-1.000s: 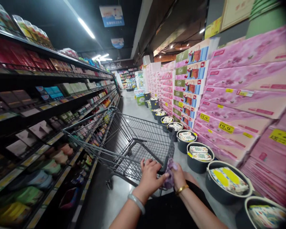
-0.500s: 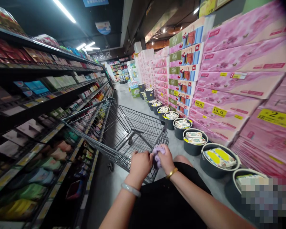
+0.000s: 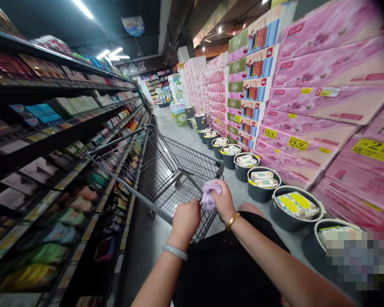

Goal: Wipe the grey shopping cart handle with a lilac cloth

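A grey wire shopping cart (image 3: 166,170) stands in front of me in a store aisle, its basket bare. My left hand (image 3: 186,218) is closed in a fist on the cart's handle bar. My right hand (image 3: 223,200) is closed around a crumpled purple cloth (image 3: 209,192), held at the handle just right of my left hand. A pale bangle circles my left wrist and a gold bracelet my right. My dark clothing fills the lower middle of the view.
Dark shelves (image 3: 51,140) of packaged goods line the left side. Stacked pink boxes (image 3: 323,111) with yellow price tags wall the right. A row of grey buckets (image 3: 262,187) holding packs runs along the floor at their base. The grey aisle floor (image 3: 176,128) stretches ahead.
The cart has rolled a little forward down the aisle. My left hand went from fingers spread on the handle to a closed fist. The right hand has kept the cloth at the handle.
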Motion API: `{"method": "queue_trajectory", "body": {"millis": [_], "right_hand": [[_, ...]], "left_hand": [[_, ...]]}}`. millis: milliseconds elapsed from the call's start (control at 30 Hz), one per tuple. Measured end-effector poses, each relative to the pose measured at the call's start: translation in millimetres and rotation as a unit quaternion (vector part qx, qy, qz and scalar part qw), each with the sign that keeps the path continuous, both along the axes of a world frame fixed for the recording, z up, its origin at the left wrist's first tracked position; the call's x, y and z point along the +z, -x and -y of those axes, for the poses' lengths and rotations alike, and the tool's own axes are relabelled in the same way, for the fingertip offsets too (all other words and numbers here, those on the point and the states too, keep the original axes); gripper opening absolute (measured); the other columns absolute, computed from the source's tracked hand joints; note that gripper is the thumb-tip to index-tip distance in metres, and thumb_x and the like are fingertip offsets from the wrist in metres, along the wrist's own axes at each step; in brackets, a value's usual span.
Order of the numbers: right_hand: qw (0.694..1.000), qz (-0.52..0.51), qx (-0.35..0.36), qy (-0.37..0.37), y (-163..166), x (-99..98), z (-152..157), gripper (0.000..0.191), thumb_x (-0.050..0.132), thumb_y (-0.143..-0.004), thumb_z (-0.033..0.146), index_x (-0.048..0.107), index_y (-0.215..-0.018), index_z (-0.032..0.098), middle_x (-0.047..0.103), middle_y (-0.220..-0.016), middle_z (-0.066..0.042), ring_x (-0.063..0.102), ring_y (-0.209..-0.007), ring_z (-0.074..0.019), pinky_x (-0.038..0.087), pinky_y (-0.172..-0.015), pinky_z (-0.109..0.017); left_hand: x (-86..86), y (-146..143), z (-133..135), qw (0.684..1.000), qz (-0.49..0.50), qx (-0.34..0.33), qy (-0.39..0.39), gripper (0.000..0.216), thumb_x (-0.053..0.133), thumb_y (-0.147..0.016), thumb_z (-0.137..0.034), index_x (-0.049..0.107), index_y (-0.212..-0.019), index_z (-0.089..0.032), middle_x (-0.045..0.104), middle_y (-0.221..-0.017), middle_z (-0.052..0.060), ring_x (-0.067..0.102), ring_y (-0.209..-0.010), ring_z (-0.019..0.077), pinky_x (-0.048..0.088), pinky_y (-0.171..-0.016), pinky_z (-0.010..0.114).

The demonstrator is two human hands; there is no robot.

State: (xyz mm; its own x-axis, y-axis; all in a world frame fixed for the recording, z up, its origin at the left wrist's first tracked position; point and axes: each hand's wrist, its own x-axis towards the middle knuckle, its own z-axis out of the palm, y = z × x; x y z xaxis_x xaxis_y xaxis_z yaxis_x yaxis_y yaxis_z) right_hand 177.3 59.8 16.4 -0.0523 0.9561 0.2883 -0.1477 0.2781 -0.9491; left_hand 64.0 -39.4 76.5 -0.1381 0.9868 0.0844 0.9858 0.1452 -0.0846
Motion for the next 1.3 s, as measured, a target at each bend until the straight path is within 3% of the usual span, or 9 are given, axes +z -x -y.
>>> {"method": "queue_trajectory", "body": {"millis": [100,200,333,533,633,733,933,1167,1300], "right_hand": [[0.984,0.095,-0.001,-0.151,2,6.7,1,0.026,0.053,-0.072,0.012,0.061,-0.094,0.023,0.059,-0.106,-0.005,0.057,-0.105,-0.0222,0.046,-0.097,-0.039],[0.954,0.197,0.024,-0.225,3,-29.4,14,0.032,0.053,-0.07,0.005,0.064,-0.094,0.023,0.057,-0.11,-0.008,0.053,-0.11,-0.0255,0.045,-0.1,-0.043],[0.95,0.234,0.056,-0.2,4,-64.4,28,0.035,0.048,-0.067,0.001,0.064,-0.09,0.023,0.059,-0.103,-0.007,0.056,-0.104,-0.0241,0.05,-0.094,-0.042],[0.948,0.198,0.024,-0.249,3,-23.7,14,0.034,0.053,-0.073,0.004,0.064,-0.098,0.023,0.058,-0.114,-0.008,0.053,-0.112,-0.025,0.046,-0.102,-0.043],[0.94,0.223,0.033,-0.257,5,-36.6,10,0.033,0.053,-0.076,0.005,0.065,-0.102,0.021,0.061,-0.11,-0.009,0.056,-0.107,-0.0245,0.049,-0.098,-0.043],[0.949,0.211,0.027,-0.233,4,-51.4,7,0.034,0.05,-0.077,0.005,0.065,-0.103,0.022,0.062,-0.107,-0.009,0.058,-0.102,-0.0234,0.052,-0.092,-0.041],[0.957,0.165,-0.026,-0.236,2,-16.7,-6,0.032,0.053,-0.071,0.004,0.063,-0.095,0.023,0.057,-0.111,-0.008,0.054,-0.11,-0.025,0.047,-0.101,-0.044],[0.932,0.263,0.04,-0.245,9,-83.8,21,0.04,0.051,-0.07,-0.001,0.068,-0.098,0.022,0.061,-0.11,-0.009,0.053,-0.105,-0.025,0.051,-0.093,-0.043],[0.931,0.239,0.04,-0.272,11,-64.2,33,0.037,0.054,-0.076,0.002,0.069,-0.101,0.024,0.06,-0.111,-0.008,0.052,-0.109,-0.0254,0.047,-0.099,-0.045]], "left_hand": [[2.3,12,7,1.0,-0.013,-0.001,0.013,0.031,0.036,-0.101,-0.032,0.061,-0.093,-0.017,0.072,-0.079,0.011,0.07,-0.076,0.0263,0.046,-0.065,0.032],[4.5,23,16,0.999,-0.023,0.013,0.03,0.031,0.035,-0.101,-0.031,0.061,-0.092,-0.017,0.072,-0.078,0.011,0.07,-0.075,0.0257,0.045,-0.065,0.032],[8.2,35,28,0.999,-0.028,0.024,0.038,0.034,0.033,-0.102,-0.033,0.061,-0.093,-0.017,0.071,-0.077,0.011,0.07,-0.075,0.025,0.044,-0.066,0.032],[16.3,14,13,0.999,-0.03,0.032,0.001,0.036,0.033,-0.102,-0.032,0.063,-0.11,-0.015,0.074,-0.089,0.012,0.07,-0.087,0.0261,0.046,-0.081,0.035],[13.1,-1,-12,0.998,0.03,0.048,-0.023,0.043,0.03,-0.104,-0.04,0.055,-0.13,-0.016,0.075,-0.098,0.012,0.071,-0.088,0.0236,0.046,-0.074,0.031],[7.0,-7,-29,0.997,0.055,0.056,-0.009,0.047,0.029,-0.103,-0.05,0.062,-0.115,-0.018,0.075,-0.09,0.01,0.071,-0.083,0.0238,0.045,-0.069,0.03],[2.0,-1,-22,0.997,0.032,0.071,-0.016,0.054,0.026,-0.101,-0.056,0.064,-0.101,-0.018,0.074,-0.086,0.012,0.071,-0.081,0.0249,0.043,-0.067,0.031],[0.7,21,4,0.996,0.023,0.082,0.005,0.053,0.035,-0.096,-0.065,0.063,-0.1,-0.021,0.074,-0.086,0.007,0.07,-0.082,0.0229,0.039,-0.066,0.028],[1.3,33,17,0.997,-0.005,0.074,0.017,0.053,0.033,-0.096,-0.066,0.062,-0.093,-0.023,0.073,-0.081,0.004,0.069,-0.077,0.0217,0.034,-0.061,0.028]]}}
